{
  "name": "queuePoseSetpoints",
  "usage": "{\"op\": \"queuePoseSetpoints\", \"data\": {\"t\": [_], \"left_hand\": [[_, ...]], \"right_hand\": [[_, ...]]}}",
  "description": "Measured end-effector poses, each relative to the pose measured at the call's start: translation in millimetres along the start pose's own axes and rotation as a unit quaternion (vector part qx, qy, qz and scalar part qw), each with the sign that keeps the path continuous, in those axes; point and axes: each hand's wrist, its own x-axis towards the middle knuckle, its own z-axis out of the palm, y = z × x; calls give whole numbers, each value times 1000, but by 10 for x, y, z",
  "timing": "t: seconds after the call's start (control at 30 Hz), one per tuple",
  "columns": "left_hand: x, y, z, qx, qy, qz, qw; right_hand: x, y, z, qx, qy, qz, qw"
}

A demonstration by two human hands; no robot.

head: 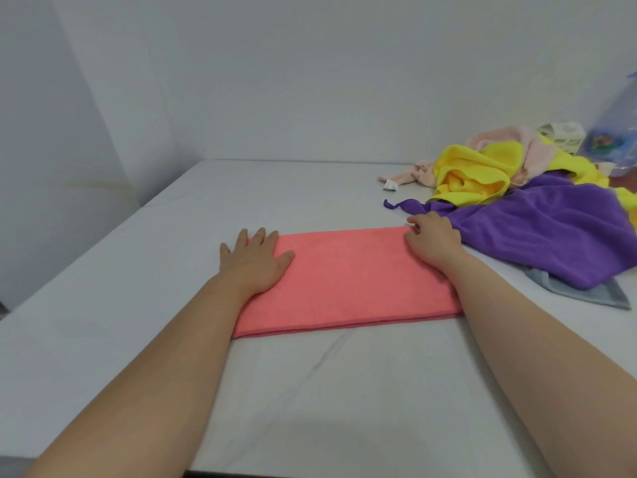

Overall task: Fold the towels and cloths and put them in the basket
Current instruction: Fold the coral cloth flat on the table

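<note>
A coral-pink towel (348, 281) lies folded into a long flat rectangle in the middle of the white table (310, 391). My left hand (255, 260) presses flat on its left end with fingers spread straight. My right hand (432, 241) rests on the far right corner, fingers curled down and pinching the towel's edge. To the right lies a loose pile: a purple cloth (548, 229), a yellow cloth (482, 174), a pale pink cloth (510, 146) and a grey-blue cloth (586, 291) under the purple one. No basket is in view.
At the far right behind the pile stand a small white carton (565, 134) and a clear bluish plastic bag (617, 129). White walls close off the table's far side and left side. The table's near edge runs along the bottom of the view.
</note>
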Motion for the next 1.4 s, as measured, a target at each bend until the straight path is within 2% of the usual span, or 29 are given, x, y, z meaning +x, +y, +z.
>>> {"op": "queuePoseSetpoints", "data": {"t": [0.17, 0.27, 0.33, 0.53, 0.67, 0.73, 0.8, 0.87, 0.93, 1.0, 1.07, 1.2, 1.4], "left_hand": [[-3, 8, -7, -2, 10, 4, 1000], [22, 6, -27, 31, 34, 40, 998], [37, 8, -24, 45, 52, 74, 995], [19, 12, -2, -30, 47, 101, 993], [-33, 22, -29, -46, 106, 127, 985], [-43, 73, -72, -102, 150, 138, 974], [-44, 190, -217, -231, 169, 141, 948], [-45, 353, -459, -381, 118, 147, 905], [-53, 512, -714, -449, 28, 176, 876], [-56, 648, -914, -426, -30, 209, 879], [-60, 740, -1054, -411, -49, 222, 883], [-127, 810, -1253, -412, -53, 244, 876], [-248, 831, -1391, -398, -49, 258, 879]], "right_hand": [[57, 21, 12, -10, 23, 19, 1000], [29, 42, 16, 15, 30, 16, 999], [0, 70, 14, 63, 40, 6, 997], [-137, 76, -52, 258, 105, -1, 960], [-229, -111, -222, 347, 175, -11, 921], [-308, -237, -342, 383, 199, -37, 901], [-401, -372, -440, 406, 202, -73, 888], [-475, -497, -495, 412, 189, -104, 886], [-541, -615, -563, 416, 181, -123, 883], [-590, -709, -646, 426, 175, -138, 877], [-636, -770, -732, 428, 173, -154, 874], [-724, -817, -868, 430, 164, -182, 869], [-797, -819, -1022, 423, 175, -180, 870]]}}
